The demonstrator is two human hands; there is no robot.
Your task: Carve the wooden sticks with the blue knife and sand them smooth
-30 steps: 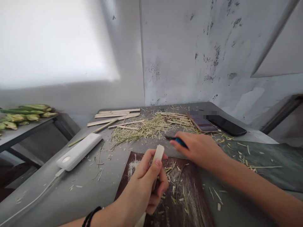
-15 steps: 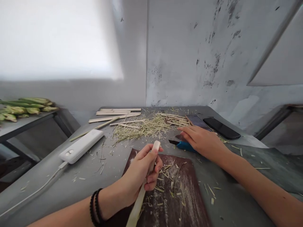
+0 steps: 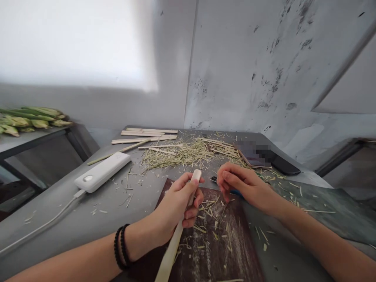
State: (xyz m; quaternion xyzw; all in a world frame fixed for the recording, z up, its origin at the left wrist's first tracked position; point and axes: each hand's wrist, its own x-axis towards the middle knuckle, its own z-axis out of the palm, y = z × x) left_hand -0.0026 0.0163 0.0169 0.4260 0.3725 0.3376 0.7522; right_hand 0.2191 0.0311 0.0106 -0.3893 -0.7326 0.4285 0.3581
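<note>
Left hand (image 3: 176, 199) wrapped snugly around a long, flat, pale wood-like strip (image 3: 172, 252) above the dark brown sheet (image 3: 241, 246); slack fingers could let it twist. Right hand (image 3: 249, 186) half-curled just beside, can't tell if it grips the blue, black-tipped cutter (image 3: 236, 192) mostly hidden behind it; an unseen edge could nick fingers. Beyond, loose yellow-green shavings (image 3: 188, 154) on the grey bench (image 3: 117, 227) could snag sleeves or scatter.

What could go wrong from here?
What looks like a blue knife is partly hidden by the right hand; it might nick that hand. Loose shavings litter the brown board, so the pale strip in the left hand could slip if pressed there.
</note>
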